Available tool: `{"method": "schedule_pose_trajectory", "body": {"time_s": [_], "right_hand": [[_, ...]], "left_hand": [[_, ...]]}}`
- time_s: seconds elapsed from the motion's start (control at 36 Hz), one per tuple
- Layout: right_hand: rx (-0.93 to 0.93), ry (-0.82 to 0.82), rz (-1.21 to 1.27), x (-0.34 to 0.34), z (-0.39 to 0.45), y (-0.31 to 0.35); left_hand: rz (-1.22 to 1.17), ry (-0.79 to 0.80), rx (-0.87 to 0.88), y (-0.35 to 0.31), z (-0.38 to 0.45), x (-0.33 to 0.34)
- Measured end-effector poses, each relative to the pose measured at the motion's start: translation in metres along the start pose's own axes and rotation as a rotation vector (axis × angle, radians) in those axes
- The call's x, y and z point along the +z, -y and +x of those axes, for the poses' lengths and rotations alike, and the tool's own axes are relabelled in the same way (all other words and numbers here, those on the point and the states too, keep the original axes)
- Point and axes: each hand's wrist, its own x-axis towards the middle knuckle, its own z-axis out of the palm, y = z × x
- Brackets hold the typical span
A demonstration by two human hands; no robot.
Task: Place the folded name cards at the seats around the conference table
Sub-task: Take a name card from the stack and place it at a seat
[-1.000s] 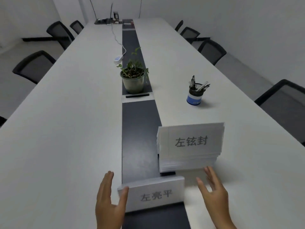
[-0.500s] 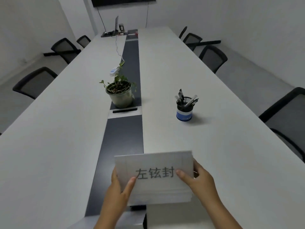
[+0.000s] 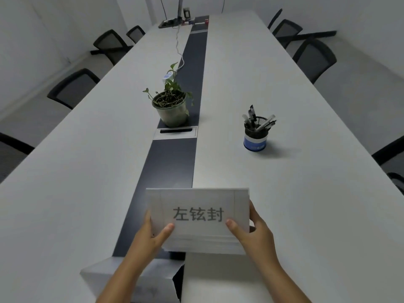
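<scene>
Since half a second ago, both hands and the stack of name cards (image 3: 197,217) they carry sit a little to the right and slightly higher in view, and the potted plant and pen cup lie farther up the worktop.

Largest is the long white worktop (image 3: 91,171), running away from the camera with a dark centre strip (image 3: 172,162) down its length. Black office chairs (image 3: 74,87) stand along both long sides, 4 visible on the left and several on the right. At the far end sit some dark devices (image 3: 175,20), too small to name, with a white cable (image 3: 179,51) trailing along the strip to a white power strip (image 3: 168,76).

A folded name card (image 3: 129,278) stands at the near edge on the centre strip, seen from behind and partly hidden by the left forearm.

Above it, the stack of name cards is held up clear of the worktop, tilted toward the camera, with 3 printed characters on its top face. The left hand (image 3: 150,232) grips the stack's lower left corner, thumb on the front and fingers behind. The right hand (image 3: 251,232) grips the lower right corner the same way.

The potted plant (image 3: 171,106) stands on the left edge of the centre strip, just behind a metal cable hatch (image 3: 176,132). A mesh pen cup (image 3: 255,136) with a blue band stands right of the strip, holding several pens.
</scene>
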Motion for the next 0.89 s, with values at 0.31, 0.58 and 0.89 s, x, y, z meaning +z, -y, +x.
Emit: {"method": "schedule_pose_trajectory", "body": {"time_s": [0.31,0.58,0.89], "right_hand": [[0.002,-0.207,0.124,-0.052,-0.044,-0.003],[0.070,-0.626,0.222,-0.186,-0.162,-0.048],[0.166,-0.953,0.294,-0.377,-0.296,-0.173]], "left_hand": [[0.013,-0.035,0.223,-0.022,-0.028,0.036],[0.045,0.307,0.456,-0.072,-0.103,0.154],[0.050,0.613,0.543,-0.121,-0.245,0.362]]}}
